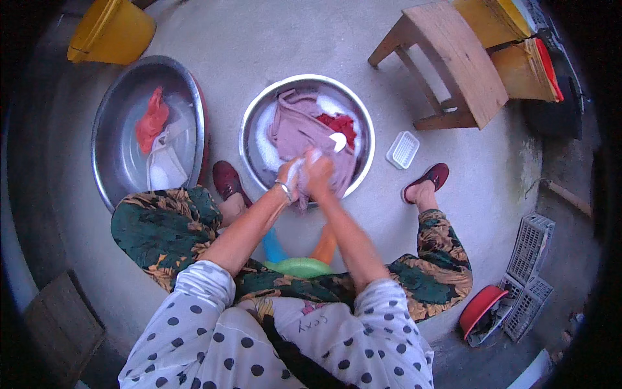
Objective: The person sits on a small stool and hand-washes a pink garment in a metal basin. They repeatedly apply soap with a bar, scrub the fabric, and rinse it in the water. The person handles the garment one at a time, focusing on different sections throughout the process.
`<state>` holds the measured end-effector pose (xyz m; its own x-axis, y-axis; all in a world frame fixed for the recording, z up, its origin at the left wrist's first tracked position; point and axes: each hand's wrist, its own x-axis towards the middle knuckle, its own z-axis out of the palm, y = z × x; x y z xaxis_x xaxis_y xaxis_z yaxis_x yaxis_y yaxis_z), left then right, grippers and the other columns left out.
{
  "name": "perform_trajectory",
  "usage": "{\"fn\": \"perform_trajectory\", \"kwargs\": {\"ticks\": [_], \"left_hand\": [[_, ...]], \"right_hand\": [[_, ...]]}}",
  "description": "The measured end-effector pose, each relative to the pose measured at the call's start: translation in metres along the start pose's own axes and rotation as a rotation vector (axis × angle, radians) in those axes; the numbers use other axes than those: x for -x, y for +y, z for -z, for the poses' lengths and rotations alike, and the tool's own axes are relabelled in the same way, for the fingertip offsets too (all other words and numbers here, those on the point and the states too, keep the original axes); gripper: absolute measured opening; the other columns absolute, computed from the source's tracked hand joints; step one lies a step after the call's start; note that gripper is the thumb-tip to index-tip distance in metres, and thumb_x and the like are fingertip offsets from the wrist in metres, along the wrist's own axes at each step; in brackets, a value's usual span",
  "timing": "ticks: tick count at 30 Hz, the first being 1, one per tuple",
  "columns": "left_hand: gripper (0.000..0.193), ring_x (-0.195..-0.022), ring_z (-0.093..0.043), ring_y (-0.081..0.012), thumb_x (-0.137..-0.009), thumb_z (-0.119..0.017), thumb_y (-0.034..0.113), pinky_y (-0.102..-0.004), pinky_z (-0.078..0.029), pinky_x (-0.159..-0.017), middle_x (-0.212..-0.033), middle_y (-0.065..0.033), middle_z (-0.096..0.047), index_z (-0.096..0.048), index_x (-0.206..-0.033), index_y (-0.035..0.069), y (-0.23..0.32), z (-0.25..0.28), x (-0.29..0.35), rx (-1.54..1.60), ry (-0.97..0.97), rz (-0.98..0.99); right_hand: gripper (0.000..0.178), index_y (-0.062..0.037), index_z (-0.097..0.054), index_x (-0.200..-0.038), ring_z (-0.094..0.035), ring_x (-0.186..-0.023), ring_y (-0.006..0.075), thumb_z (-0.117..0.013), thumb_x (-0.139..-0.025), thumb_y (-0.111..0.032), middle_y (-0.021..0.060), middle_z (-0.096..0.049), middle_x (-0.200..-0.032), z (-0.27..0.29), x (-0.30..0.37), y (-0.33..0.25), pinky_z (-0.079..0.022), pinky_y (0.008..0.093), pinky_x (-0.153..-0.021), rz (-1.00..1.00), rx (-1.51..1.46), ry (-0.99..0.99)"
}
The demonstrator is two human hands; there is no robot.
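Observation:
A round metal basin [243, 123] stands on the floor before me, with white suds inside. In it lies a wet mauve garment [299, 126], one end drawn up over the near rim. My left hand [289, 176], with a bracelet at the wrist, is closed on a sudsy bunch of this garment. Against it, my right hand [317, 174] grips the same cloth, slightly blurred. A red cloth [342, 126] sits in the suds at the basin's right. Beside it shows a white oval piece [337, 141]; I cannot tell what it is.
At left, a large metal basin [103, 123] holds a coral-red piece [153, 120] and a white cloth [165, 165]. A white slotted plastic tray [403, 150] lies right of my basin. Beyond are a wooden stool [453, 58], yellow buckets [113, 32] and grey crates [530, 246].

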<state>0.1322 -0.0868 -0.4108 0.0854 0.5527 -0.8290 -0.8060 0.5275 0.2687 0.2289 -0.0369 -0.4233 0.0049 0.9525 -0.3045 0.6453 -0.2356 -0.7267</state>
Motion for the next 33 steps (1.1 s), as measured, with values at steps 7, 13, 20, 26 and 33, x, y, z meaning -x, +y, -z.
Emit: {"fn": "perform_trajectory", "kwargs": {"ticks": [7, 13, 20, 26, 33], "left_hand": [[0.034, -0.076, -0.056, -0.0138, -0.074, -0.063, 0.029, -0.0266, -0.045, -0.065, -0.088, -0.0059, -0.060, -0.058, -0.094, 0.002, 0.025, -0.027, 0.041, -0.539, -0.075, -0.077], [0.062, -0.079, -0.055, -0.0233, -0.056, -0.072, 0.022, -0.0301, -0.044, -0.075, -0.091, -0.0121, -0.057, -0.049, -0.113, 0.007, 0.054, 0.007, 0.038, -1.608, -0.317, -0.536], [0.057, -0.115, -0.035, -0.0251, -0.063, -0.062, 0.019, -0.0524, -0.027, -0.092, -0.113, -0.0117, -0.045, -0.048, -0.119, 0.019, 0.012, -0.036, 0.068, -2.488, -0.077, -0.448], [0.041, -0.093, -0.055, -0.0260, -0.067, -0.060, 0.025, -0.0526, -0.027, -0.090, -0.093, -0.0126, -0.058, -0.057, -0.108, 0.018, -0.023, -0.020, 0.050, -2.298, -0.035, -0.716], [0.040, -0.086, -0.057, -0.0301, -0.066, -0.059, 0.026, -0.0436, -0.038, -0.082, -0.089, -0.0150, -0.061, -0.057, -0.103, 0.011, 0.025, -0.040, 0.063, -2.098, -0.396, -0.375]], "right_hand": [[0.043, 0.0040, -0.060, -0.069, -0.059, -0.064, 0.0345, -0.049, -0.081, -0.036, 0.0225, -0.058, -0.066, 0.054, -0.026, -0.011, -0.042, 0.0426, -0.057, -0.032, -0.233, -0.212], [0.018, -0.0020, -0.061, -0.086, -0.049, -0.099, 0.0335, -0.052, -0.074, -0.013, 0.0178, -0.052, -0.106, 0.050, -0.061, 0.033, -0.039, 0.0422, -0.080, 0.313, 0.544, -0.164], [0.019, -0.0057, -0.062, -0.083, -0.048, -0.103, 0.0291, -0.048, -0.075, -0.014, 0.0147, -0.051, -0.109, 0.037, -0.066, 0.024, -0.039, 0.0420, -0.078, 0.755, 0.852, -0.214], [0.015, -0.0063, -0.061, -0.073, -0.054, -0.088, 0.0264, -0.049, -0.070, -0.014, 0.0148, -0.058, -0.088, 0.029, -0.065, 0.024, -0.042, 0.0370, -0.074, 0.923, 0.833, -0.448], [0.014, -0.0078, -0.065, -0.078, -0.063, -0.077, 0.0240, -0.055, -0.069, -0.013, 0.0117, -0.064, -0.081, -0.001, -0.067, 0.016, -0.050, 0.0351, -0.061, 0.793, 0.947, -0.653]]}}
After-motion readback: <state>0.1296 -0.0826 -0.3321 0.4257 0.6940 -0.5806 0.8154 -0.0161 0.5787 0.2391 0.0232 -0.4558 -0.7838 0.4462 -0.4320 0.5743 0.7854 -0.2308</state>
